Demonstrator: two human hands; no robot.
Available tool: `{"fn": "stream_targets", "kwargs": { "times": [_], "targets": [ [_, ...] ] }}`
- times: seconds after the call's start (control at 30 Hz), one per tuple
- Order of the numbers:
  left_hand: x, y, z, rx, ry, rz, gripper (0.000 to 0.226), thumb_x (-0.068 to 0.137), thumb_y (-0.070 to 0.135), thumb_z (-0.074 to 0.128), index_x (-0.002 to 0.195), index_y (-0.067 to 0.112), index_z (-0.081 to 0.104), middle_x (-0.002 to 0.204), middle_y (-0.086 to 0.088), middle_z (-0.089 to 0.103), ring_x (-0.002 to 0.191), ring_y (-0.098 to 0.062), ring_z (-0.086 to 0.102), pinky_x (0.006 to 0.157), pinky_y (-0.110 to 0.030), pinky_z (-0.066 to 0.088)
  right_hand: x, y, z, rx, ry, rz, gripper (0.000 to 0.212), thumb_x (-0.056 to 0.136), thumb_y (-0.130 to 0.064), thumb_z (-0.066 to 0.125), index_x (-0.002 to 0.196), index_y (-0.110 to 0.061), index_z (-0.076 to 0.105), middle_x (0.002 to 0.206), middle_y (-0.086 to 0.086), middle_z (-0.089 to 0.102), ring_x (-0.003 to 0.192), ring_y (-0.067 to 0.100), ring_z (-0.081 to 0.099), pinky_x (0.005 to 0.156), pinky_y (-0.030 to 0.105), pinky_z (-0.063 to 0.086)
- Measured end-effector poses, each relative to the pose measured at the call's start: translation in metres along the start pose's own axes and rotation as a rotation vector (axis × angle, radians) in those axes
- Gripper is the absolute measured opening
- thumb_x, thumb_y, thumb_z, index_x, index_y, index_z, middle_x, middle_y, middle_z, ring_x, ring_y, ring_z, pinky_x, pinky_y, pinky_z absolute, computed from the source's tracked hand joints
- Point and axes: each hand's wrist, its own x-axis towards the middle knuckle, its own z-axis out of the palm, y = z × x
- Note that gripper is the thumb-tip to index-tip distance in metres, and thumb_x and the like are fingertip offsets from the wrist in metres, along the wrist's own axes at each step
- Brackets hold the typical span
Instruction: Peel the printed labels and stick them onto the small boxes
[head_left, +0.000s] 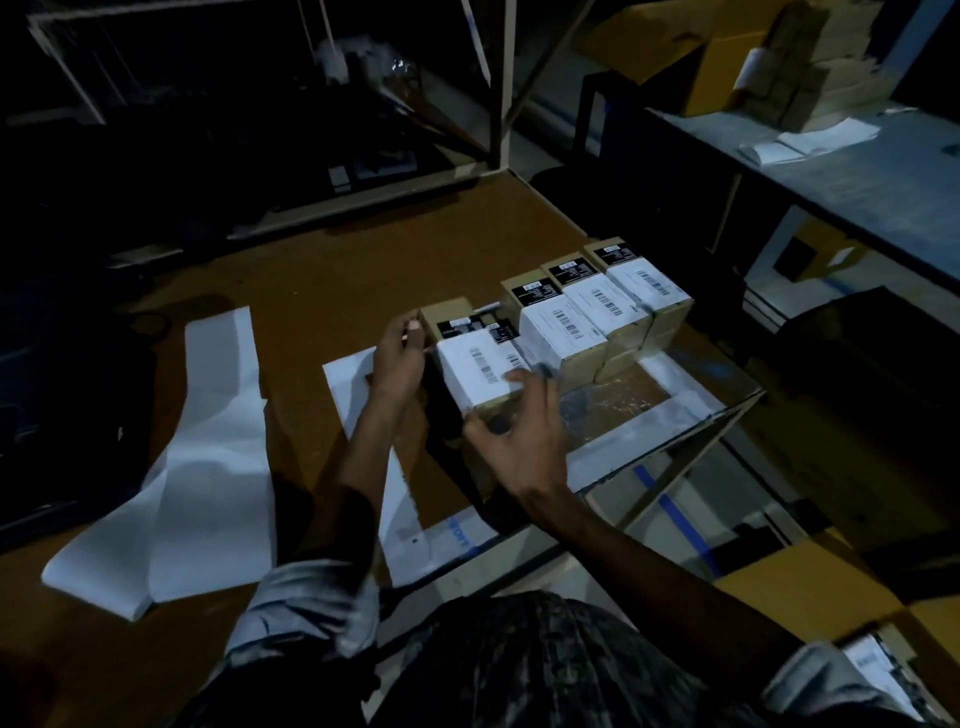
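A small brown box (470, 358) with a white barcode label on its top sits at the near end of a row of labelled boxes (597, 306) on the brown table. My left hand (397, 358) rests against the near box's left side, fingers curled at its far corner. My right hand (524, 436) is blurred at the box's near right corner, its fingers spread over the label's edge and its thumb at the front. A long strip of white label backing paper (208, 467) lies to the left on the table.
A white-edged sheet (670, 395) lies under the boxes near the table's right edge. Beyond a gap on the right stands a second table (857, 182) with papers and stacked brown boxes (800, 78). Metal frame posts (501, 83) rise at the table's far side.
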Motion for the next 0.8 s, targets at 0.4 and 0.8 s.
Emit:
{"fn": "stream_targets", "kwargs": {
  "times": [0.4, 0.8],
  "targets": [
    [-0.007, 0.022, 0.040, -0.018, -0.265, -0.032, 0.051, 0.108, 0.032, 0.036, 0.157, 0.024, 0.024, 0.157, -0.003, 0.037, 0.141, -0.020, 0.036, 0.107, -0.030, 0.036, 0.025, 0.010, -0.027, -0.302, 0.082, -0.143, 0.036, 0.094, -0.034, 0.068, 0.122, -0.013, 0.059, 0.147, 0.007, 0.031, 0.117, 0.018, 0.052, 0.083, 0.030, 0.053],
    [-0.059, 0.021, 0.015, 0.285, -0.150, 0.007, 0.057, 0.105, 0.045, 0.036, 0.156, 0.019, 0.028, 0.145, -0.004, 0.050, 0.126, -0.024, 0.053, 0.105, -0.043, 0.045, 0.010, 0.010, -0.040, -0.298, -0.049, -0.218, 0.057, 0.091, -0.028, 0.067, 0.139, -0.016, 0.040, 0.144, 0.008, 0.032, 0.107, 0.014, 0.053, 0.081, 0.032, 0.057]
  ]
}}
